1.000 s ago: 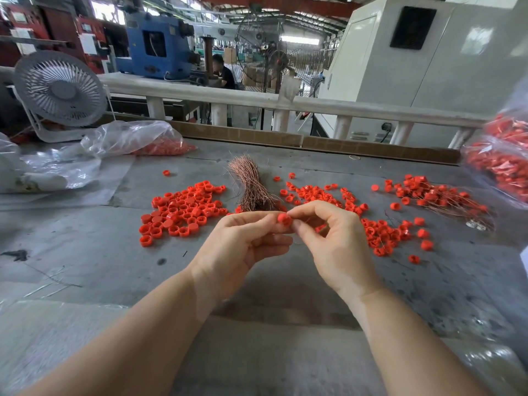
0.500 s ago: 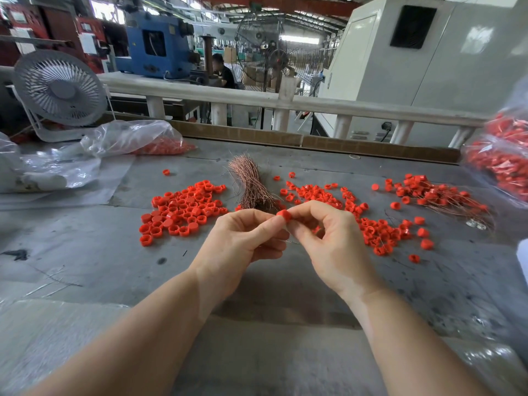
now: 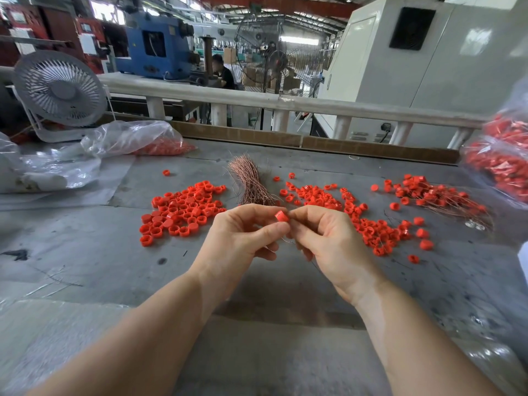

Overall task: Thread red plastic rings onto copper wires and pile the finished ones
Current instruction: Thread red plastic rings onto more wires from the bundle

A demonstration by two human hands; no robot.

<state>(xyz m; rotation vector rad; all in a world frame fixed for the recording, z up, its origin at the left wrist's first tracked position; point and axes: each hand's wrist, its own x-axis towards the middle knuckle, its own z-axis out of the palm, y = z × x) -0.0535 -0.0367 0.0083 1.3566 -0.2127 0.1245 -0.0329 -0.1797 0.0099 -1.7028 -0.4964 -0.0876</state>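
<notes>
A single red plastic ring (image 3: 281,216) is pinched between the fingertips of my left hand (image 3: 243,238) and my right hand (image 3: 328,241), above the middle of the grey table (image 3: 94,252). A thin copper wire (image 3: 287,240) shows just below the ring, between the two hands. Behind the hands lies a bundle of copper wires (image 3: 250,181). Loose red rings form a heap on the left (image 3: 183,210) and another on the right (image 3: 368,221). Rings with wires through them are piled at the far right (image 3: 437,195).
A white desk fan (image 3: 60,87) and crumpled plastic bags (image 3: 125,138) sit at the back left. A clear bag of red rings (image 3: 503,161) hangs over the right edge. A white rail (image 3: 257,101) runs behind the table, with a person seated beyond it.
Both hands have stayed together over the table's middle. The ring has turned slightly between the fingertips, and a bit of wire now shows below it.
</notes>
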